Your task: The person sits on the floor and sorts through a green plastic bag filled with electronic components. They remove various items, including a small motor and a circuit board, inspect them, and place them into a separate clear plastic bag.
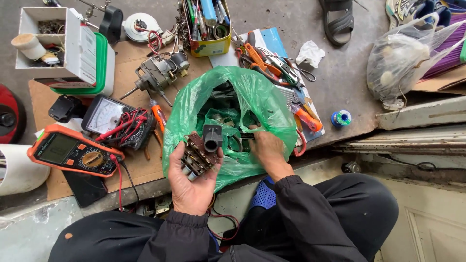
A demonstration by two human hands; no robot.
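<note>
My left hand [190,182] holds a small switch block [201,150], a brown board with metal contacts and a black round knob on top, just in front of a green plastic bag [257,99]. The bag stands open on the floor and holds small electrical parts. My right hand [266,147] reaches into the bag's mouth and pinches a small dark part [246,136] among the pieces inside. Much of the bag's contents is hidden by its folds.
To the left lie an orange multimeter [73,151], an analog meter [104,115] with red leads and a small motor [158,73]. A tin of tools [206,24], orange-handled pliers [264,60], a solder spool [342,118], a sandal [338,19] and a clear bag [407,58] lie behind.
</note>
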